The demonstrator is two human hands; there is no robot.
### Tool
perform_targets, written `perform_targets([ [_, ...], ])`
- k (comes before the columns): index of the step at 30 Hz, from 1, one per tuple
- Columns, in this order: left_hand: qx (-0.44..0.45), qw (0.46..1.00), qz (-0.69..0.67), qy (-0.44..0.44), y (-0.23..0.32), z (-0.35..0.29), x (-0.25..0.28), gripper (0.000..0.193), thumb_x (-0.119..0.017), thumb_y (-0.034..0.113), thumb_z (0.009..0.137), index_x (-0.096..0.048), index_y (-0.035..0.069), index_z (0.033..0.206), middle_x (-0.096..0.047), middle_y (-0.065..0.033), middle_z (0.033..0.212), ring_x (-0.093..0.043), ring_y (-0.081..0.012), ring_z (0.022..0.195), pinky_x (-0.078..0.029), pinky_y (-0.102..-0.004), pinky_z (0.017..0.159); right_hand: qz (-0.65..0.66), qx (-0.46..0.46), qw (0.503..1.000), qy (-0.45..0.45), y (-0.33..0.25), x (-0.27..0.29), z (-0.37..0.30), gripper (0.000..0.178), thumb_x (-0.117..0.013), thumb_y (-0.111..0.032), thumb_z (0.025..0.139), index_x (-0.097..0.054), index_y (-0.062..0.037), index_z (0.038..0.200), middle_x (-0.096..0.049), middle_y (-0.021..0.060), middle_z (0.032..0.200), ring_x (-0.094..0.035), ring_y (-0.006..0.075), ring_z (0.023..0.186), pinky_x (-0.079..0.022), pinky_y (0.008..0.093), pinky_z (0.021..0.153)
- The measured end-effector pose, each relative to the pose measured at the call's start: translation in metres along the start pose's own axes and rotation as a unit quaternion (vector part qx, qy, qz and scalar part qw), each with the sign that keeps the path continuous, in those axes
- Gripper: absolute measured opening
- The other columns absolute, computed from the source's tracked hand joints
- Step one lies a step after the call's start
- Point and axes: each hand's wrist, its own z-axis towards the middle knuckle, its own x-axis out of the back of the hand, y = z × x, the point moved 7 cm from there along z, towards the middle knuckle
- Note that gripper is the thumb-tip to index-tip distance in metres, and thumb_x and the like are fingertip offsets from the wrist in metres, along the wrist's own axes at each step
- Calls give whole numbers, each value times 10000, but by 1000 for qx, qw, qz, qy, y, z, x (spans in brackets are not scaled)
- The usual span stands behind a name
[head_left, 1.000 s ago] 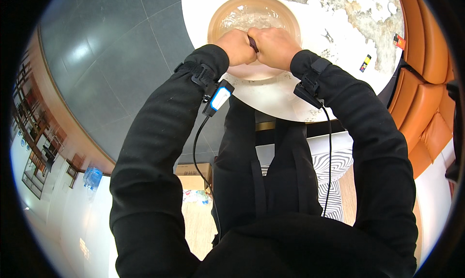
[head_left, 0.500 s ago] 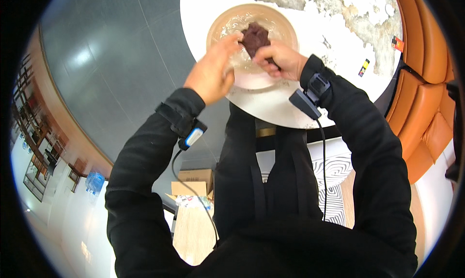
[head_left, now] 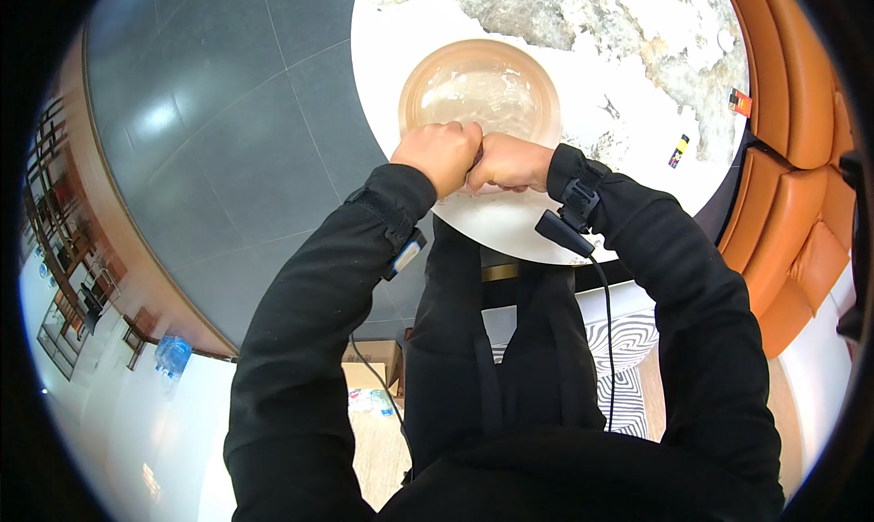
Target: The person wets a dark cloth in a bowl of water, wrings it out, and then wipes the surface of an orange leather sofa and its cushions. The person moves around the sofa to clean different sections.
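At the near rim of a pinkish-beige basin [head_left: 423, 67] of clear water, my two hands are pressed against each other in fists. My left hand [head_left: 442, 156] is closed, its knuckles up. Beside it, my right hand [head_left: 512, 162] is also closed, with its wrist bent inward. Only a dark sliver of the maroon-brown cloth [head_left: 477, 157] shows between them; the rest is hidden inside my fingers. The basin stands on a white table [head_left: 583, 76] with grey stone-like patterning.
To the right on the table lie a small black-and-yellow tube [head_left: 679, 151] and a red-and-black packet [head_left: 739, 102]. An orange sofa [head_left: 801, 203] curves along the right side. Below left, an opened cardboard box [head_left: 364, 375] sits on the floor. A cable hangs from each wrist strap.
The spread-out, crumpled cloth over the water has been gathered into my fists. Both hands have drawn together and come nearer, to the basin's near rim. My left hand has closed.
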Motion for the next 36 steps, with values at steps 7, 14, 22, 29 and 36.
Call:
perform_targets([
  [7, 100, 984, -143, 20, -23, 14, -14, 192, -648, 116, 789, -671, -5, 937, -686, -267, 874, -677, -414, 871, -537, -447, 778, -394, 127, 885, 212, -25, 27, 9, 196, -643, -167, 750, -717, -27, 866, -708, 222, 882, -684, 390, 863, -537, 467, 755],
  [14, 131, 888, -435, -72, -26, 18, -46, 158, -609, 7, 700, -681, -9, 839, -636, -110, 668, -581, -214, 560, -442, -351, 514, -489, 151, 826, 237, -36, 25, -6, 165, -657, -192, 811, -675, -72, 922, -711, 181, 828, -697, 371, 821, -550, 455, 721],
  [22, 196, 801, -561, -78, -29, 5, -53, 213, -611, -50, 663, -644, 8, 865, -567, -50, 682, -482, -141, 488, -328, -299, 379, -443, 221, 826, 269, -36, 19, -16, 375, -654, -174, 824, -555, -133, 1183, -710, 176, 844, -694, 374, 806, -544, 450, 716],
  [29, 202, 678, -694, 129, -38, -11, -47, 632, -696, -45, 719, -385, 35, 1263, -621, -113, 1042, -642, -197, 774, -524, -320, 656, -147, 302, 908, 249, -19, 39, -16, 486, -693, -76, 797, -559, -102, 1263, -686, 168, 911, -662, 312, 763, -507, 402, 687],
  [36, -111, 959, -145, 216, 1, -50, 15, 687, -637, -51, 750, -457, 81, 1400, -425, -151, 1489, -343, -335, 1444, -374, -442, 1127, 347, 27, 936, 41, 9, 27, -22, 83, -589, -105, 937, -515, -134, 962, -350, -67, 598, -321, 46, 461, -247, 221, 399],
])
